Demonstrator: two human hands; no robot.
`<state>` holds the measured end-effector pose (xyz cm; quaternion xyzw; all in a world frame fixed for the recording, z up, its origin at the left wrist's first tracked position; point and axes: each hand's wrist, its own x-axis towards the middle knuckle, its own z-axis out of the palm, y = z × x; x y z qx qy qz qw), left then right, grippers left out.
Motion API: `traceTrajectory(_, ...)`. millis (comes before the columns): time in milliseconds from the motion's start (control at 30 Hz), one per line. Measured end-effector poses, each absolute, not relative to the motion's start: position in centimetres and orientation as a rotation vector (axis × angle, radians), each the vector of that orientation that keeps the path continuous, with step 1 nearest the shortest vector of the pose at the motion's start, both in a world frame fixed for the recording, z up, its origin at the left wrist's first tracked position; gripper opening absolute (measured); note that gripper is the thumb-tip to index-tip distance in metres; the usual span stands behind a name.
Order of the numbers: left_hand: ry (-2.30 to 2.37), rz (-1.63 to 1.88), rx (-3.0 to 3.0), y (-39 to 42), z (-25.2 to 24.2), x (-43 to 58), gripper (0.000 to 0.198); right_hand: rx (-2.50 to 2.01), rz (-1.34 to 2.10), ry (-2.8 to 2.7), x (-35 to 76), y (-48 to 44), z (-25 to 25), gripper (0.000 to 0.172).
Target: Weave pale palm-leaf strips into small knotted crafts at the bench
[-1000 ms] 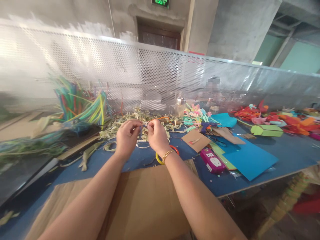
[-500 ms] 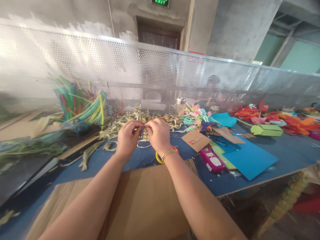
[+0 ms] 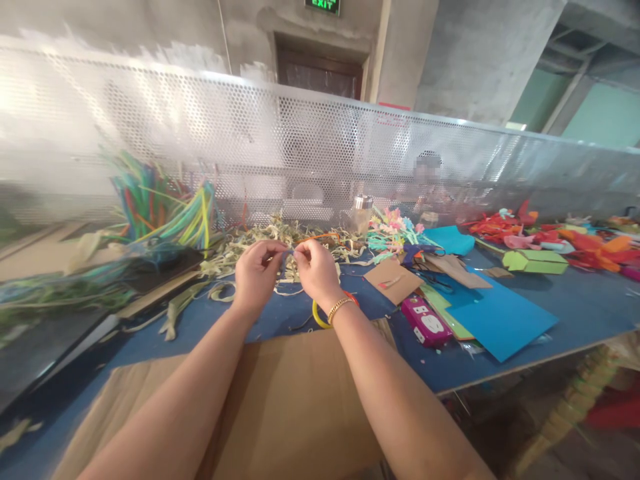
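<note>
My left hand and my right hand are raised side by side above the table, fingertips pinched and close together. Between them shows a tiny bluish bit, too small and blurred to name. Behind the fingers lies a heap of pale dried husk strips. Partly hidden by my right wrist is a yellow loop with a red part beside it. Beneath my forearms a brown cardboard sheet lies at the table's near edge.
At the left stand bundles of coloured pipe cleaners. To the right lie a purple box, blue card, a cardboard square and paper flowers. Behind a bottle rises a perforated metal screen; a person is beyond it.
My right hand has shifted slightly right, so the fingertips are a little further apart. My left hand stays almost still.
</note>
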<state>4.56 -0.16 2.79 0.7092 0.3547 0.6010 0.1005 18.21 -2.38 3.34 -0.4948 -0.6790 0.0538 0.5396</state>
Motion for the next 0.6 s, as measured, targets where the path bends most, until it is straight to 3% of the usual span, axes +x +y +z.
traceTrajectory(500,1.035,1.767,2.218,-0.46,3.19,4.58,0.012,-1.118,0.047,-1.609,18.00,-2.50,3.41,0.007)
traceTrajectory(600,1.068,1.783,2.151,-0.31,3.09,4.57,0.011,-1.165,0.038,-1.546,17.81,-2.58,3.40,0.014)
